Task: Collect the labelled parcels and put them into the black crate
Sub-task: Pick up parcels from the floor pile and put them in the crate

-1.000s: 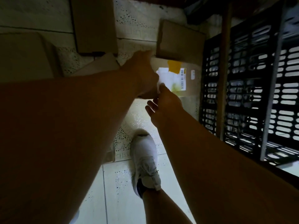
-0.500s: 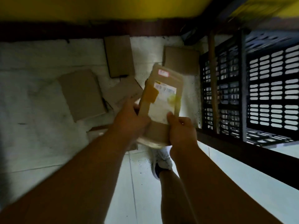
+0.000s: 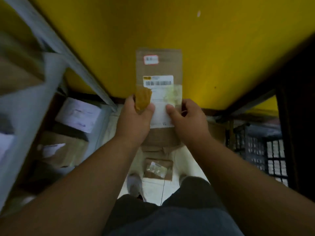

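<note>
Black crate [image 3: 260, 154] stood at the person's right on the floor, only its slotted wall in view; contents could not be told. One flat brown parcel [image 3: 159, 68] was held upright in front of the yellow wall [image 3: 204, 40], well left of the crate and not in it. It carried three stickers: a small red-edged one near the top, a white barcode label [image 3: 158, 81] at the middle, and a piece of brown tape [image 3: 143, 99] at its left edge. Two hands held it. The left hand [image 3: 134, 120] gripped the lower left edge, thumb lying over the tape; the right hand [image 3: 189, 121] gripped the lower right edge, thumb pressed on the white label. Both grips were closed on the parcel. On the floor [image 3: 187, 160] between the feet lay one more brown parcel [image 3: 158, 169] with a pale patch on top. At the left a grey shelf frame [image 3: 51, 48] held boxes, blurred: one white-topped box [image 3: 78, 114] and one brown box [image 3: 63, 150] below it could be counted. One pale shoe [image 3: 134, 184] was plainly seen.
</note>
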Motion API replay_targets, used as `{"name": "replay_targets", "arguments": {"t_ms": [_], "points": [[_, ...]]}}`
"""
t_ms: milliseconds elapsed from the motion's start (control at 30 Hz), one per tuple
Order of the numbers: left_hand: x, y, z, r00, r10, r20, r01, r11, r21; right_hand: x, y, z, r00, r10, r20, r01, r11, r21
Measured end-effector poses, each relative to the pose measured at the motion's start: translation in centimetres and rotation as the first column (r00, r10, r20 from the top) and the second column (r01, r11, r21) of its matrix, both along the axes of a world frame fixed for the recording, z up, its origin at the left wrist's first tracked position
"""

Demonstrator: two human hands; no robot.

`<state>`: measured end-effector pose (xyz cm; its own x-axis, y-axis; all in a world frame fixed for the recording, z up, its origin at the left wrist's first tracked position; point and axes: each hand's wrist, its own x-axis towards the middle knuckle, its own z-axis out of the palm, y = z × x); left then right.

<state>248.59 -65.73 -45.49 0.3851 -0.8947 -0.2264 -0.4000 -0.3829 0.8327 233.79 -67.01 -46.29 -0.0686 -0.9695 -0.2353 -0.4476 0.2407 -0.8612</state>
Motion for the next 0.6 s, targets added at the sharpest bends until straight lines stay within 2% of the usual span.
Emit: {"name": "replay_targets", "arguments": {"t_ms": [133,233,400,500,600], "points": [[1.9,4.0,6.5,0.967,0.251,0.033,-0.249,0.967,-0.060,2.2,0.9,5.4,0.974,0.228,-0.014,-0.228,0.965,-0.131],[2.2,9.7,9.4,0.874,0.485,0.023,-0.479,0.869,-0.123,4.6,3.1,8.8,0.897,0.441,0.036,-0.428,0.884,-0.187],[1.7,21.7,13.2,0.604,0.793,0.080,-0.775,0.608,-0.175,8.9,10.9,13.1,0.671,0.741,0.035,-0.710,0.655,-0.257],[1.6,30.3,15.4,0.417,0.902,0.112,-0.877,0.431,-0.214,10.9,18.3,14.9,0.501,0.865,0.021,-0.826,0.485,-0.289],[0.0,38.7,16.1,0.232,0.966,0.110,-0.934,0.253,-0.251,11.7,25.9,16.6,0.323,0.945,-0.056,-0.891,0.283,-0.356]]}}
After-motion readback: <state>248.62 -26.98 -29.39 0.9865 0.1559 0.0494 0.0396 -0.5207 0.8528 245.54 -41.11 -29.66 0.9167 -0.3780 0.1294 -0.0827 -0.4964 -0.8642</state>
